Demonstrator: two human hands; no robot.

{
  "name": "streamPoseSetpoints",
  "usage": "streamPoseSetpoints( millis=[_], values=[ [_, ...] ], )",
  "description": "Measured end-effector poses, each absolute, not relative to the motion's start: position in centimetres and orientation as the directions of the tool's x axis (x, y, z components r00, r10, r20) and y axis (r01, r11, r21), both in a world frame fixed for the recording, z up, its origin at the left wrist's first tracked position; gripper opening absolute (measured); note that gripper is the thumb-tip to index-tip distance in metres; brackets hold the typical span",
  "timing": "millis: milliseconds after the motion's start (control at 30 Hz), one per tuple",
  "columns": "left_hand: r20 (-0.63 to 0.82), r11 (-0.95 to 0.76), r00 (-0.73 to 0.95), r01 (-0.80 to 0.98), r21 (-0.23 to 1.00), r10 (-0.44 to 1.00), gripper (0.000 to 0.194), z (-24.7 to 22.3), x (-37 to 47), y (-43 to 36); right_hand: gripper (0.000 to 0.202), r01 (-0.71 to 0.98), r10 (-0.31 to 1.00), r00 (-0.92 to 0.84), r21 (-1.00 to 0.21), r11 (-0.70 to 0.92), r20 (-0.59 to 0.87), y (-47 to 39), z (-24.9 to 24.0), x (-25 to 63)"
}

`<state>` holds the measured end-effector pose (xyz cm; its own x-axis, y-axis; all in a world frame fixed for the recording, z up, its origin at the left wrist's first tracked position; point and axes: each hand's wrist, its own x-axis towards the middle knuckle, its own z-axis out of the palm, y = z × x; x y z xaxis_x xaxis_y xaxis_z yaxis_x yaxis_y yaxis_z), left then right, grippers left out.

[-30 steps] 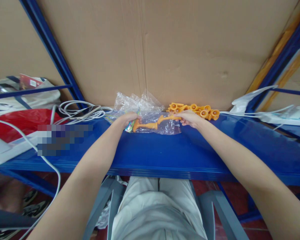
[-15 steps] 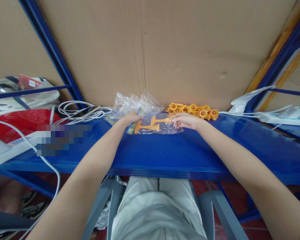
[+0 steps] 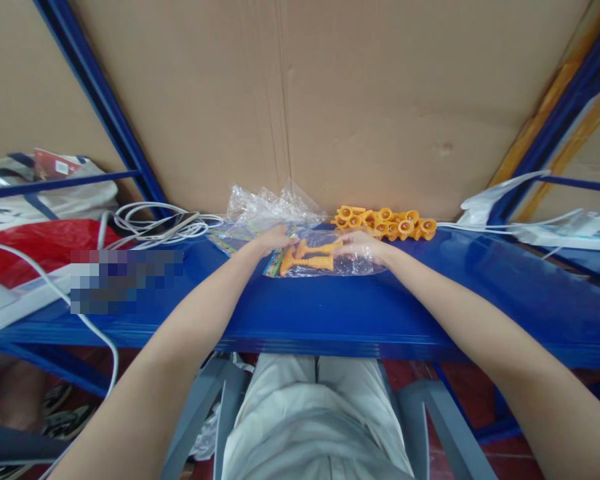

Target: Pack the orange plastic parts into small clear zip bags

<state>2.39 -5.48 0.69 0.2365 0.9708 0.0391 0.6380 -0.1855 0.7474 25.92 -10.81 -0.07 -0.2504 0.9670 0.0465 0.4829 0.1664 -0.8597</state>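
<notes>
So the clear bag [image 3: 353,270] is right around mid-frame on the blue desk [image 3: 325,320], with two orange pieces [image 3: 320,263] lying side by side in it. Left hand [image 3: 279,239] is pinching the bag by its colorful printed end; right hand [image 3: 361,246] is at the other end, fingers curled by the pieces, can't tell if it's gripping. More orange parts [image 3: 385,223] are piled just right of center.

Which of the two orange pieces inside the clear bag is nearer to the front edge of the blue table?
The front orange piece, whose head sits farther left; the rear orange piece lies behind it, its handle end by the right hand.
</notes>
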Motion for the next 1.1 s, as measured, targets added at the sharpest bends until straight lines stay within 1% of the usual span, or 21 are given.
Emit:
streamPoseSetpoints(
  millis=[100,167,200,267,333,367,433,500,567,667,833,967,1033,1100],
  values=[
    [0.024,-0.178,0.238,0.651,0.738,0.971,0.017,0.6,2.6,-5.5,0.007,0.522,0.956,-0.294,-0.835,0.176,0.018,-10.7,-0.3,26.0],
    [0.078,-0.164,0.156,0.677,0.717,0.985,0.007,0.6,3.0,-5.3,0.007,0.521,0.955,-0.296,-0.835,0.176,0.017,-10.7,-0.6,26.0],
    [0.133,-0.165,0.099,0.686,0.709,0.986,0.009,0.5,3.1,-5.2,0.006,0.514,0.958,-0.287,-0.84,0.172,0.02,-10.6,-0.7,25.9],
    [0.259,-0.198,0.014,0.683,0.703,0.966,0.028,0.6,3.5,-5.0,0.003,0.485,0.966,-0.258,-0.859,0.161,0.035,-10.4,-1.0,25.6],
    [0.32,-0.252,0.013,0.648,0.719,0.947,0.037,0.7,3.9,-4.8,0.006,0.436,0.977,-0.207,-0.89,0.135,0.047,-10.3,-1.3,25.4],
    [0.319,-0.273,0.041,0.623,0.733,0.947,0.036,0.7,4.0,-4.8,0.006,0.41,0.981,-0.187,-0.904,0.122,0.047,-10.3,-1.5,25.2],
    [0.28,-0.293,0.113,0.575,0.764,0.953,0.028,0.7,4.3,-5.0,0.004,0.348,0.985,-0.169,-0.932,0.098,0.041,-10.3,-1.6,25.1],
    [0.212,-0.283,0.191,0.536,0.795,0.958,0.021,0.6,4.5,-5.3,0.012,0.27,0.982,-0.187,-0.959,0.083,0.032,-10.4,-1.7,25.1],
    [0.144,-0.253,0.247,0.5,0.828,0.958,0.019,0.4,4.6,-5.7,0.02,0.183,0.975,-0.223,-0.981,0.069,0.027,-10.4,-1.6,25.2],
    [0.106,-0.217,0.257,0.454,0.864,0.96,0.019,0.1,4.7,-6.0,0.027,0.108,0.964,-0.264,-0.992,0.059,0.029,-10.4,-1.7,25.2],
    [0.147,-0.263,0.288,0.421,0.868,0.946,0.019,-0.1,4.4,-5.7,0.029,0.078,0.964,-0.264,-0.996,0.052,0.03,-10.1,-1.8,25.1],
    [0.159,-0.303,0.316,0.481,0.823,0.935,0.025,-0.5,4.6,-5.4,0.026,0.106,0.965,-0.256,-0.991,0.084,0.055,-9.8,-2.0,24.9],
    [0.157,-0.32,0.331,0.526,0.788,0.931,0.028,-0.7,4.8,-5.2,0.024,0.128,0.979,-0.19,-0.986,0.104,0.078,-9.6,-2.2,24.7],
    [0.149,-0.336,0.351,0.563,0.755,0.924,0.031,-0.9,4.9,-5.0,0.019,0.152,0.991,-0.087,-0.982,0.111,0.099,-9.4,-2.4,24.6]
  ],
)
